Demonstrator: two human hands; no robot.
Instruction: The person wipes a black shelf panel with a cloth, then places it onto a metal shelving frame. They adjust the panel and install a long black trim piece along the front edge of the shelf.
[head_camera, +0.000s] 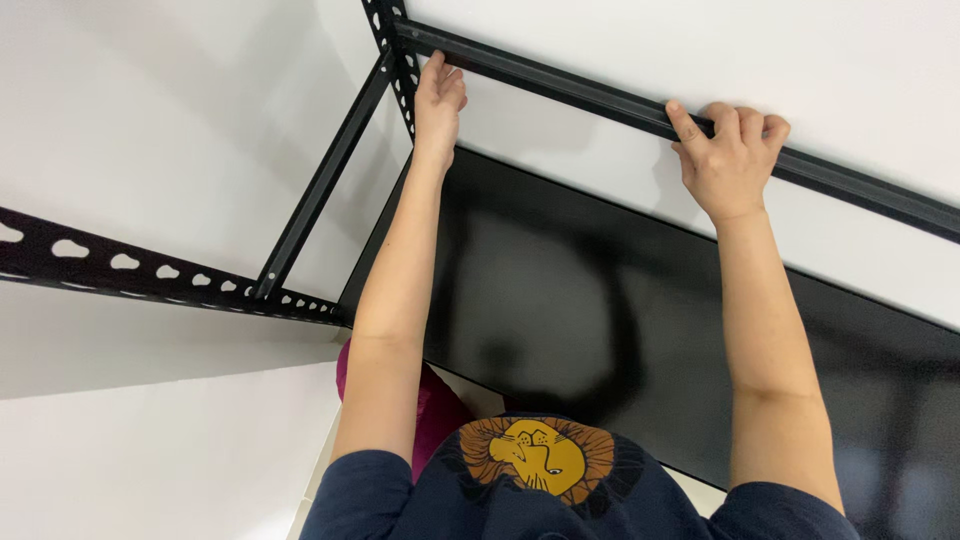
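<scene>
A black metal shelving frame fills the view. Its long back beam runs from the upper middle down to the right edge. My left hand is pressed on the beam's left end, fingers closed over it beside the slotted corner post. My right hand grips the same beam further right, fingers curled over its top. Under both arms lies a glossy black shelf panel.
A short black side beam joins the corner post to a slotted post crossing the left side. White walls surround the frame. My dark blue shirt with a yellow and brown print shows at the bottom.
</scene>
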